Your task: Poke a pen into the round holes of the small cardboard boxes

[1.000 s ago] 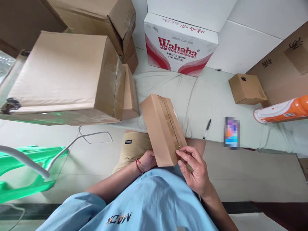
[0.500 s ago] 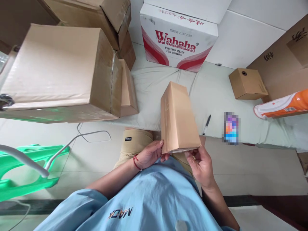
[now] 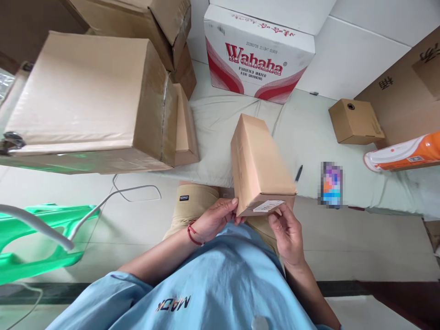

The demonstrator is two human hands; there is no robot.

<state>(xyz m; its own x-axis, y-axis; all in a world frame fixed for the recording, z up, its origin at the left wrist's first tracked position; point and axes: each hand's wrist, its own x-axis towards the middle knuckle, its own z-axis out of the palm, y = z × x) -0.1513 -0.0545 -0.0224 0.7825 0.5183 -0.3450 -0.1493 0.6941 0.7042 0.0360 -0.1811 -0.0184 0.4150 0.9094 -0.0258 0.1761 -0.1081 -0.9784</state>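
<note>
1. The box (image 3: 263,156) is in both hands, just right of the middle of the frame, tilted over the lap, with its far end in front of the pale cloth (image 3: 213,128).
2. What has just changed: the taped seam that faced up a second ago is turned out of sight, a plain side lies uppermost, and the near end has tipped up.
3. That brings the white label (image 3: 268,206) on the near end into view, so this end can now be looked at; its print is too small to read.
4. The left hand (image 3: 215,220) grips the near left corner, thumb pressed on the side, fingers curled beneath and partly hidden.
5. The right hand (image 3: 288,233) is at the lower edge of the labelled end, thumb and fingers bent; I cannot tell whether they pinch the edge.
6. The box now hides the lower part of the pen (image 3: 299,173). Right of that lies the phone (image 3: 331,185), its screen pixelated.
7. A large carton (image 3: 79,91) fills the upper left.
</note>
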